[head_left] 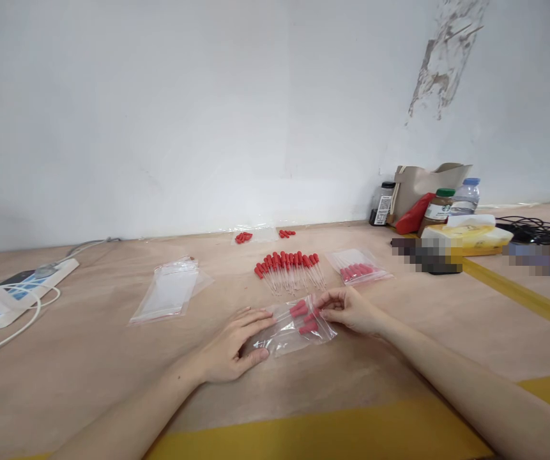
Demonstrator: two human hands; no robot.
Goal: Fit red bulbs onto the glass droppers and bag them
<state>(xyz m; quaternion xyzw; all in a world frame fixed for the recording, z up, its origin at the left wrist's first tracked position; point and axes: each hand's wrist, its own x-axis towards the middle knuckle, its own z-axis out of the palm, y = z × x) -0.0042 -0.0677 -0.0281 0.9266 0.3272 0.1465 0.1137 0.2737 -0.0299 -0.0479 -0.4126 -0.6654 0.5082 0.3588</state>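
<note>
A clear zip bag (pixel 284 335) lies flat on the table between my two hands, with several red rubber bulbs (pixel 308 328) showing inside it. My left hand (pixel 236 345) rests spread, palm down, its fingertips and thumb on the bag's left end. At the bag's right end, my right hand (pixel 344 310) pinches the edge near the zip, close to one bulb. Just behind the bag is a row of droppers with red bulbs (pixel 289 262) and thin clear stems. A filled zip bag (pixel 358 267) of droppers lies beyond my right hand.
A stack of flat clear bags (pixel 167 291) lies at left. Loose red bulbs (pixel 243 237) on clear plastic are near the wall. A power strip (pixel 39 284) with white cables sits far left. Bottles (pixel 440 207), a beige bag (pixel 413 188) and a tissue pack (pixel 469 237) stand at right.
</note>
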